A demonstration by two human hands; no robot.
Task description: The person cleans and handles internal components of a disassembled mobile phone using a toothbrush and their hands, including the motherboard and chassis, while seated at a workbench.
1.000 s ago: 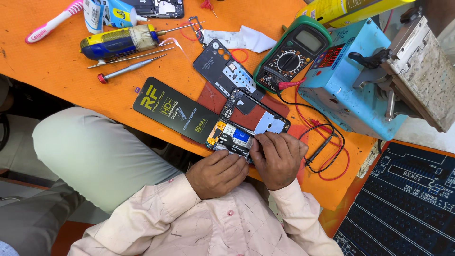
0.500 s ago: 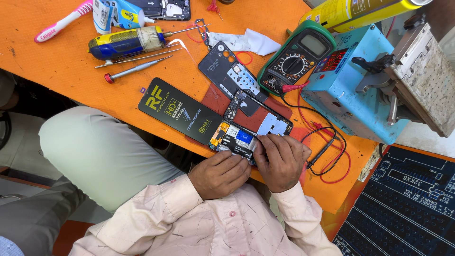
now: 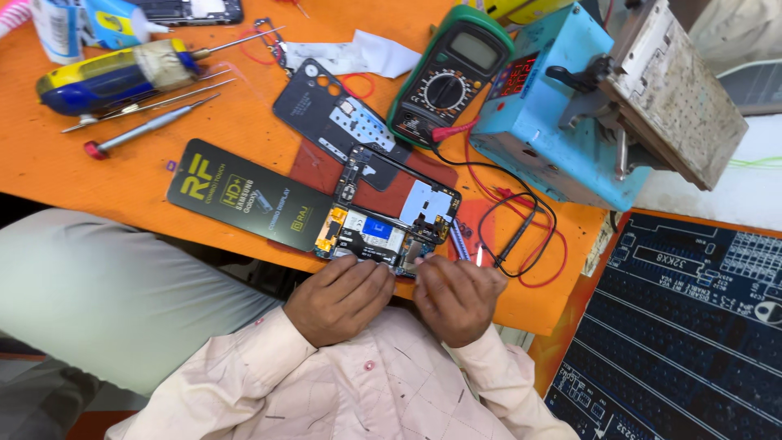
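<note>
A: Entry, head view. Where is the phone?

B: The opened phone [image 3: 391,218] lies back-side up at the near edge of the orange table [image 3: 244,130], circuit board exposed. It sits just right of a black display box [image 3: 248,195] and near of a loose black back cover [image 3: 338,114].

A: Hands?

B: Both at the phone's near end. The left hand [image 3: 340,297] has its fingers curled, tips pressing on the phone's near-left edge. The right hand [image 3: 458,295] does the same at the near-right edge. Fingers bent onto the phone, not wrapped round it. A thin metal tip [image 3: 478,257] shows just right of the right hand; I cannot tell whether that hand holds it.

A: Surroundings?

B: Far right, a green multimeter [image 3: 448,77] with red and black leads [image 3: 521,232] looping to the phone's right. Beside it a blue machine [image 3: 554,130] with a worn metal plate on top. Far left, a blue-and-yellow tool [image 3: 106,73], a thin screwdriver [image 3: 147,126], tweezers. A dark printed mat [image 3: 684,334] lies at the near right.
</note>
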